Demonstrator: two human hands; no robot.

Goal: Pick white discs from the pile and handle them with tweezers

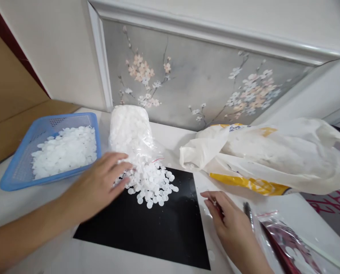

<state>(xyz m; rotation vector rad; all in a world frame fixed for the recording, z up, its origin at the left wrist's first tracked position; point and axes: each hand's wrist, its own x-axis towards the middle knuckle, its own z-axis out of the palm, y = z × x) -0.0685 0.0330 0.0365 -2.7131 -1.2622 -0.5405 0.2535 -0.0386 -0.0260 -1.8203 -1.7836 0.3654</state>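
Observation:
My left hand (104, 184) is at the left side of a loose pile of small round white discs (151, 182), fingers spread. Its fingertips are at the pile's edge; I cannot tell whether they touch. The discs lie in front of the mouth of a clear plastic bag (130, 127) packed with more of them, partly on a black sheet (155, 232). Right of the sheet, my right hand (229, 224) is curled, thumb and forefinger close together. Something dark red shows inside its fingers, mostly hidden, so its kind is unclear.
A blue plastic basket (11, 182) of white discs stands at the left. A large white and yellow plastic bag (272, 152) lies at the back right. Near my right wrist are a black pen (248, 213) and a clear zip bag (289, 239). A flower-painted panel (192, 76) rises behind.

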